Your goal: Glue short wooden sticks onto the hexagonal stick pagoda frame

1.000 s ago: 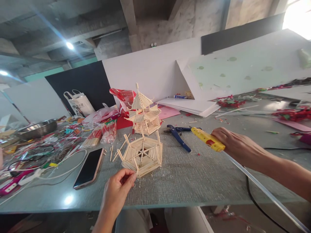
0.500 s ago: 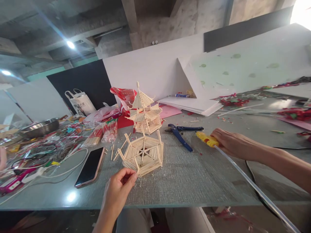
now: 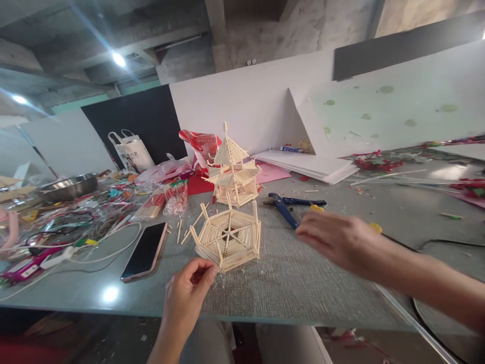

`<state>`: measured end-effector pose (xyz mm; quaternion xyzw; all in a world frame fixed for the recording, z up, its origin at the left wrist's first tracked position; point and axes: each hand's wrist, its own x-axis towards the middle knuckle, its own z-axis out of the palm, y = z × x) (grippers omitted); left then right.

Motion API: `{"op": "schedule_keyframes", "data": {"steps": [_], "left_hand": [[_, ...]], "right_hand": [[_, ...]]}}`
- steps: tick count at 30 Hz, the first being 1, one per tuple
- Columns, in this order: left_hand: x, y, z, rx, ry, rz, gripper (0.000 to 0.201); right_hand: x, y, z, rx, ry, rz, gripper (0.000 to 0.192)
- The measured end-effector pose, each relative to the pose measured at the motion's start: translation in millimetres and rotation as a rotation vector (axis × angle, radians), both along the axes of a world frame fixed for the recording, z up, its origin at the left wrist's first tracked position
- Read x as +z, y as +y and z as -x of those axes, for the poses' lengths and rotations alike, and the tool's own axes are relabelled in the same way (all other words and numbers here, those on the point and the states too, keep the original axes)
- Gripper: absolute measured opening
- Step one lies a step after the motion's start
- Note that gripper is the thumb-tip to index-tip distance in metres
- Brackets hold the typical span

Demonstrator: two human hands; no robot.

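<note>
A hexagonal base built of thin wooden sticks [image 3: 242, 254] lies in front of me, with short upright posts at its corners. My left hand [image 3: 191, 290] pinches its near corner, at the foot of the front post. My right hand [image 3: 333, 237], blurred by motion, reaches leftward above the table with its fingers stretched out and nothing visible in them. Behind it, mostly hidden, lies a yellow glue gun [image 3: 375, 228] with a long clear glue stick [image 3: 415, 323] trailing toward me. Blue-handled cutters [image 3: 286, 212] lie between the base and my right hand.
A tiered stick pagoda [image 3: 235, 174] stands just behind the base. On the left are a phone [image 3: 144, 252], white cables, bundled sticks [image 3: 151, 205], plastic bags and a metal bowl [image 3: 70, 187]. White boards [image 3: 306, 164] lie at the back; a black cord runs at right.
My right hand has let go of the glue gun, now lying on the table, and moved left toward the base. My left hand keeps its pinch. The view has shifted slightly.
</note>
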<state>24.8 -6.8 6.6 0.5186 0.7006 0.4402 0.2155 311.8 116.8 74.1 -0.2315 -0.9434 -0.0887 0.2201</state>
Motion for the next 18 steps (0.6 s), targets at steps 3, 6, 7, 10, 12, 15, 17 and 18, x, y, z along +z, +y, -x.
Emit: {"op": "schedule_keyframes", "data": {"steps": [3,6,7,10,12,15,17,18], "left_hand": [[-2.6,1,-2,0.004,-0.018,0.002,0.025],[-2.2,4,-4,-0.009,-0.040,-0.002,0.026],[-1.7,5,-4,-0.016,-0.044,-0.005,0.026],[-0.6,7,-3,-0.035,-0.048,-0.013,0.023],[-0.5,7,-3,-0.040,-0.050,-0.011,0.022],[-0.6,7,-4,-0.047,-0.058,-0.006,0.021],[-0.1,7,-4,-0.045,-0.061,-0.005,0.021],[0.3,7,-5,-0.044,-0.061,-0.005,0.021]], "right_hand": [[-5.3,-29,52,0.184,-0.062,0.099,0.027],[-17.5,-39,90,0.170,-0.107,0.160,0.022],[-21.1,-39,99,0.149,-0.123,0.167,0.021],[-28.0,-35,119,0.085,-0.168,0.198,0.020],[-29.9,-33,125,0.067,-0.175,0.225,0.021],[-30.8,-32,130,0.068,-0.179,0.242,0.021],[-30.5,-32,132,0.060,-0.209,0.247,0.021],[-30.1,-32,133,0.051,-0.231,0.251,0.021]]}}
